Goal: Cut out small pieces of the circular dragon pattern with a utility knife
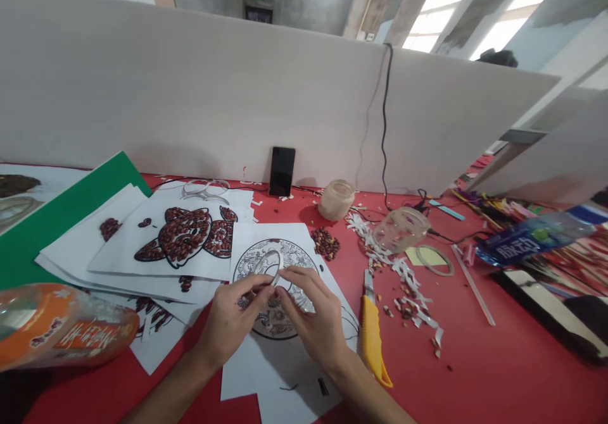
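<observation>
Both hands meet above a sheet of white paper (pixel 278 386) printed with a round black line design (pixel 273 330). A thin, pale ring that looks like a narrow roll of tape (pixel 266 259) stands tilted between them. My left hand (pixel 232 316) is closed, pinching the ring's near edge between thumb and fingers. My right hand (pixel 316 316) is closed too, its thumb and fingertips on the ring's right side. The exact fingertip contact is partly hidden. Right of the paper lies a yellow utility knife (pixel 372 332), near a heap of red-brown beans (pixel 325 243).
Bean-covered fox picture (pixel 185 234) and a bottle with an orange label (pixel 66 326) lie left. A phone (pixel 282 171) leans on the white partition. Glass jar (pixel 337 199), tipped jar (pixel 401 229), paper strips (pixel 411 275), another ring (pixel 434 261) and a blue-labelled bottle (pixel 532 237) are right.
</observation>
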A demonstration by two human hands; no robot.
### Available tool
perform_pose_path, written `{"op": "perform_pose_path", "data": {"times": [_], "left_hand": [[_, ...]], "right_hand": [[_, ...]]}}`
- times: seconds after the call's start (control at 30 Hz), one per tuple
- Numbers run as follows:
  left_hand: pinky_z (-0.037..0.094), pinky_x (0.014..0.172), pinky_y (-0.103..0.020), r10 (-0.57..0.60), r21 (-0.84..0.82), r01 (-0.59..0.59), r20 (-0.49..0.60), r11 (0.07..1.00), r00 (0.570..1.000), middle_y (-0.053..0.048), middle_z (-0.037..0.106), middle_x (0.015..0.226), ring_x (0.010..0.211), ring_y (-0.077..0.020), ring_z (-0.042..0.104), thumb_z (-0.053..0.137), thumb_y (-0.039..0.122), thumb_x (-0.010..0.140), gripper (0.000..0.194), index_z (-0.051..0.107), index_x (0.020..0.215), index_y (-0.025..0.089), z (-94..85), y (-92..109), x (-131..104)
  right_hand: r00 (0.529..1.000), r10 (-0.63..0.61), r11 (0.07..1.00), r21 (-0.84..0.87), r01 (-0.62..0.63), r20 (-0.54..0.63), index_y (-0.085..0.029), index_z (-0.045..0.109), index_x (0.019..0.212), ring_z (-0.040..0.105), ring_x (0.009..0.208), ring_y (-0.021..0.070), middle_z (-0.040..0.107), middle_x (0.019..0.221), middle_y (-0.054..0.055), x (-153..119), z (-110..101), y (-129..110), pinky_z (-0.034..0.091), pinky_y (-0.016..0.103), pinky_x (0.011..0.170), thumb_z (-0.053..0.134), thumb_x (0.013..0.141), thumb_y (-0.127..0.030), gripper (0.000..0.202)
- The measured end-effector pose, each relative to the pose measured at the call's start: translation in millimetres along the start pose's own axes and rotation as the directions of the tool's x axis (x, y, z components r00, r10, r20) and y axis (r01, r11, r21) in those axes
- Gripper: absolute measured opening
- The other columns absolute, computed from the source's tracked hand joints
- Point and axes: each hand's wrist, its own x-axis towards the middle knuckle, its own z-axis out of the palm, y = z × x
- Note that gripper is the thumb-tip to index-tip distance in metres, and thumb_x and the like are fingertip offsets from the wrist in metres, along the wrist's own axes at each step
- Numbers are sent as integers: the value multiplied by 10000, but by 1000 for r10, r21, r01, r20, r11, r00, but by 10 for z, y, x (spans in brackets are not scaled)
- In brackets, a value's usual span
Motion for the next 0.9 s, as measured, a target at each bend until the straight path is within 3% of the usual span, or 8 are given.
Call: {"op": "perform_pose_path", "data": {"times": [0.13,0.33,0.53,0.7,0.8,0.9], "left_hand": [[579,743,-262,106,64,-105,-6,992,994,-44,775,931,788,-175,713,612,374,974,223,761,1005,211,5,11,12],[561,815,-286,191,123,-195,48,973,980,-38,747,900,846,-179,688,572,325,999,198,738,1007,216,-35,52,51],[535,785,-294,197,164,-197,15,967,980,-44,726,888,838,-184,665,564,321,1011,200,723,996,200,-53,16,61],[514,782,-306,237,206,-238,30,949,971,-30,730,861,814,-183,649,553,296,1018,185,706,971,204,-61,19,69],[505,761,-311,262,233,-264,41,936,964,-22,707,815,783,-182,624,546,262,1011,170,697,961,204,-66,23,71],[497,746,-313,280,246,-281,40,928,959,-24,693,813,790,-187,603,550,249,1009,152,689,967,204,-68,-2,71]], "right_hand": [[996,94,991,100,-93,-8,-252,673,955,644,913,214,684,955,59,37,-3,-34,548,355,808,622,960,-236,54],[965,261,915,311,-259,36,-236,626,875,613,830,177,645,877,32,51,-12,18,535,300,767,629,971,-321,127],[928,356,803,472,-365,112,-226,627,898,690,861,183,709,995,60,22,-4,34,571,325,823,668,950,-412,198],[918,367,735,559,-384,150,-227,611,909,696,800,172,720,869,34,30,21,23,573,308,789,688,942,-399,191],[913,370,695,601,-394,170,-255,577,1065,698,786,167,714,860,11,33,30,36,571,305,773,701,934,-384,222],[924,347,743,553,-377,164,-274,560,1204,686,835,168,700,928,13,32,27,51,566,307,790,723,910,-360,347]]}}
